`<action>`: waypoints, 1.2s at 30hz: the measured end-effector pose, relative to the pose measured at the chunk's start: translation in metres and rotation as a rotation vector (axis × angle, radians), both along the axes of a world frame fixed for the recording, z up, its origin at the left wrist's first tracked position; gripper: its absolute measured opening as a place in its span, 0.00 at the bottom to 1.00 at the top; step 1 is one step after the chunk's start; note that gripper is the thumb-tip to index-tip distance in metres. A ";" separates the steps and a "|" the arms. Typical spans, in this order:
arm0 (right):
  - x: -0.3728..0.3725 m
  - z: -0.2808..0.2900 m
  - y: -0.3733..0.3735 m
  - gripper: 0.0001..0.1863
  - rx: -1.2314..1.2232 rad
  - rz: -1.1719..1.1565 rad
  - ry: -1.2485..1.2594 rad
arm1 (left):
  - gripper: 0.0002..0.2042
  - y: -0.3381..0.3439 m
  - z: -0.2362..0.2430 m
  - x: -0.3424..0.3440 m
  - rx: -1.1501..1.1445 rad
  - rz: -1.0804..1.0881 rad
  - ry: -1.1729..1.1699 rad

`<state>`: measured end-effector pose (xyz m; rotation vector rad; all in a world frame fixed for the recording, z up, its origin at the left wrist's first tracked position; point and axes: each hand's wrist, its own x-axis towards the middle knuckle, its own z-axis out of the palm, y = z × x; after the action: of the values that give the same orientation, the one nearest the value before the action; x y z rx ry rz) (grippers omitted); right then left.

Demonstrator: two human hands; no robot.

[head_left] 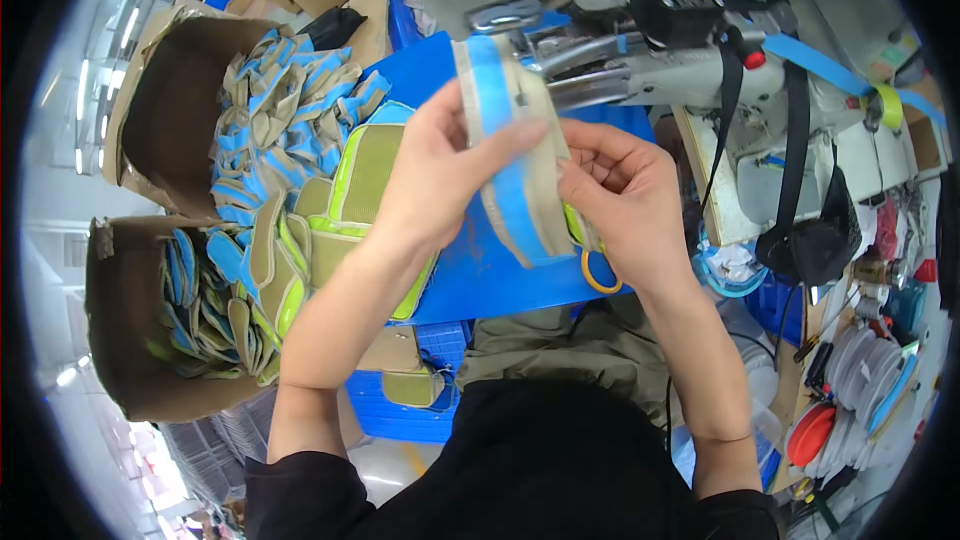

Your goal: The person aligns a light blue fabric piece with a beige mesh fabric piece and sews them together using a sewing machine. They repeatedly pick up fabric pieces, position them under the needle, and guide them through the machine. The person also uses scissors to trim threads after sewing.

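Over a blue counter [470, 285], just in front of the sewing machine [670, 85], the person is holding up a beige-and-blue banded strip [520, 205]. The left hand [440, 165] is grasping it from the left, its thumb lying across the blue band and its fingers partly hiding behind; the right hand [630, 205] is pinching at the right edge with curled fingertips. An orange ring [600, 275] is hanging just below the right hand, and I am not managing to tell whether that hand is holding it too. As for progress, the blue band is already running along the beige cloth, so this piece is looking partly made up, to my judgement; what it is lacking, the blur is hiding. Similar blue-and-beige pieces [275, 120] are heaping by the upper box [130, 140], and green-edged pieces [365, 175] are lying left of the hands; whether these are finished or waiting, I cannot tell. The strip's long axis is running from the machine toward the wearer, its upper end leaning left, its lower end pointing down and slightly right, the length bowing gently.
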<state>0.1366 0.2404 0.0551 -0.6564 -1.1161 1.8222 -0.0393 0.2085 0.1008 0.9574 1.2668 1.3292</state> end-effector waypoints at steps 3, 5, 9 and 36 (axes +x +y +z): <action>0.008 0.000 -0.012 0.17 0.008 0.022 -0.016 | 0.15 -0.012 -0.003 -0.006 -0.145 -0.064 -0.241; 0.013 -0.003 -0.018 0.17 0.002 0.040 -0.026 | 0.14 -0.013 0.007 -0.010 -0.214 -0.069 -0.347; 0.020 -0.010 -0.030 0.16 -0.034 0.041 0.032 | 0.14 -0.012 0.008 -0.002 -0.231 -0.044 -0.359; 0.007 -0.007 -0.035 0.13 -0.042 -0.041 0.155 | 0.13 0.014 0.011 0.006 -0.169 0.049 -0.151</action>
<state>0.1441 0.2054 0.0479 -0.5482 -0.9577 1.8322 -0.0334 0.2221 0.1118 0.6999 1.2707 1.2845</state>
